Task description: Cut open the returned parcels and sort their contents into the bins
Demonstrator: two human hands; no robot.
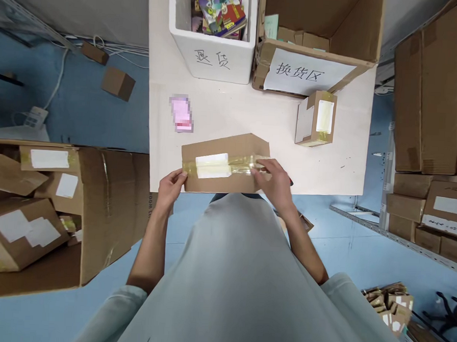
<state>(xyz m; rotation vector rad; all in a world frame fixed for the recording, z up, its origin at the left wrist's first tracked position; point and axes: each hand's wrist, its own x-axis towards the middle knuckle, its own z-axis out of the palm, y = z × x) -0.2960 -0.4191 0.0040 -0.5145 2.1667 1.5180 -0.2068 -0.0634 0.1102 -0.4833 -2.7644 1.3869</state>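
Note:
A flat brown cardboard package [235, 184] lies near the front edge of the table, its far edge angled to a point. Along its middle runs a strip of yellowish clear packing tape [242, 164], partly over a white label [213, 165]. My left hand [170, 187] pinches the package's left end between thumb and fingers. At the right end, the fingers of my right hand [276, 182] close on the loose-looking end of the tape. A small dark and red tip shows beside that hand; what it belongs to is hidden.
Behind stand a white foam box [219, 58] with books and an open carton [264, 73]. A small taped box [316, 119] sits at the right, a blurred pink item [181, 113] at the left. A large carton of parcels [111, 211] stands left of the table.

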